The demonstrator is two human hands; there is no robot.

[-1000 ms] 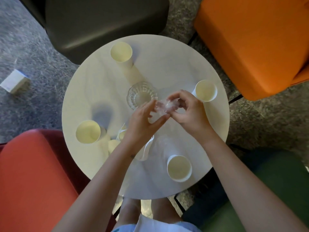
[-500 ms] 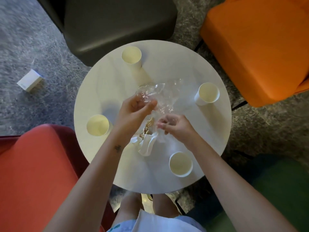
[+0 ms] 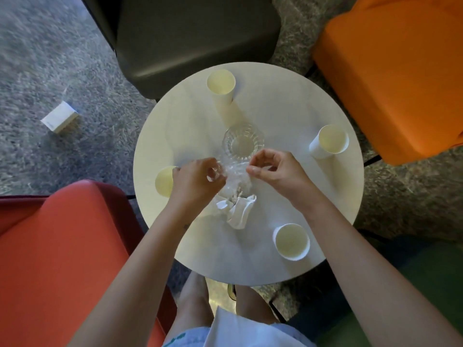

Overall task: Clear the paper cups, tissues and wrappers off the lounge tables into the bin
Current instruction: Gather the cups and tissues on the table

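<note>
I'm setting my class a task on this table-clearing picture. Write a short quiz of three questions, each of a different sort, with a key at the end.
1. Count: how many paper cups stand on the round table?
2. True or false: the white box lies on the carpet, off the table.
3. Choose one: what do the left hand and the right hand pinch between them?
A. a paper cup
B. the clear plastic wrapper
C. the white box

Key: 1. four; 2. true; 3. B.
</note>
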